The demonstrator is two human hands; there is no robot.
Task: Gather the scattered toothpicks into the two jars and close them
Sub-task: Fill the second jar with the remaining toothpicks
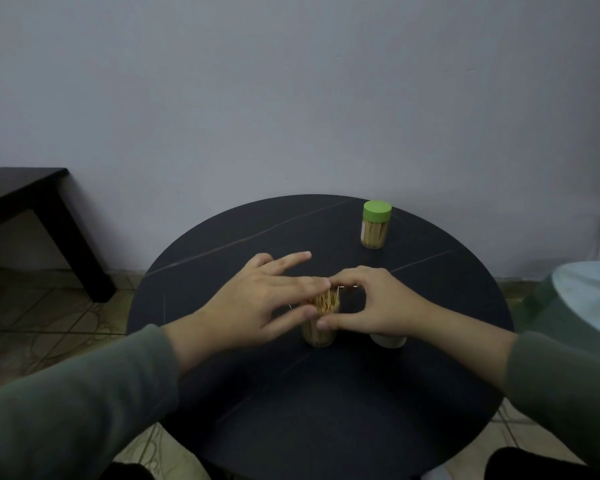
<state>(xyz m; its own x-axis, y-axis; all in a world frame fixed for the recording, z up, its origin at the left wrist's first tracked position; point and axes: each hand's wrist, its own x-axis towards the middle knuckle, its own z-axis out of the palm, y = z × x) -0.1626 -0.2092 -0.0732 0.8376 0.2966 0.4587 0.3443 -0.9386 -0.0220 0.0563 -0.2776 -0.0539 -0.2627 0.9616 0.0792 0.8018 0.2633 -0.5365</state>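
Observation:
An uncapped clear jar (318, 336) packed with toothpicks (324, 302) stands at the middle of the round black table (257, 393). My left hand (260, 299) reaches over it, fingers straight, fingertips touching the toothpick tops and the jar's side. My right hand (364, 303) curves round the jar from the right, thumb on its side and forefinger at the toothpick tips. A white lid (388, 340) lies under my right palm, partly hidden. A second jar (374, 230), filled and closed with a green lid (377, 210), stands at the back right.
A dark low table (32, 209) stands at the far left by the wall. A green stool with a pale top (586, 299) sits at the right edge. Tiled floor surrounds the round table.

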